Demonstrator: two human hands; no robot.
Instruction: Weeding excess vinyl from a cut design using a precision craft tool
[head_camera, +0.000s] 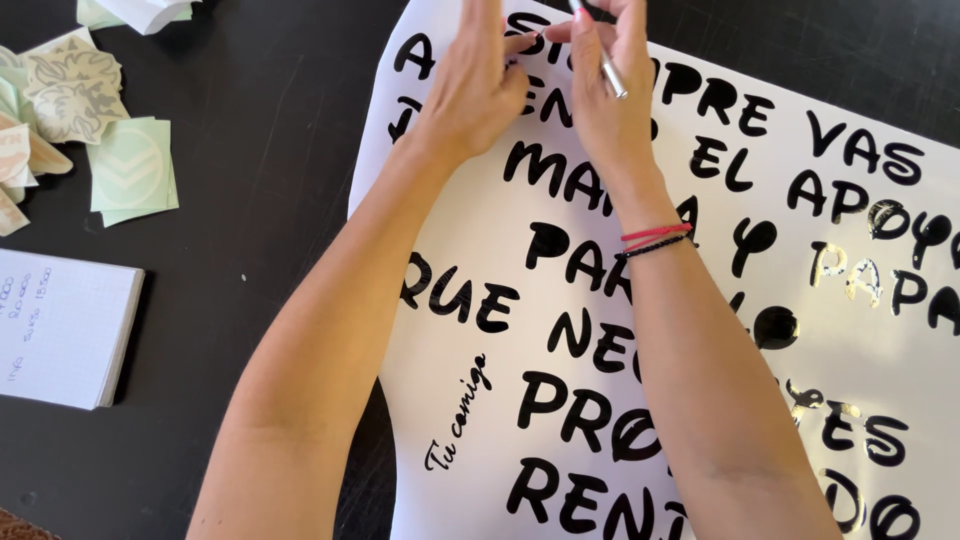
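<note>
A slim silver metal tool (610, 72) was gripped in the closed right hand (600, 95), while the left hand (475, 85) was pinched shut on a small scrap, too small to identify, at the far edge of the large white vinyl sheet with glossy black cut letters (700, 300). The picking would be judged best done slowly, the sheet held flat and neighbouring letters left untouched. The sheet was spread on a black table (250, 200), with a white notepad (65, 325) and pale green cut pieces (130, 165) lying at the left
</note>
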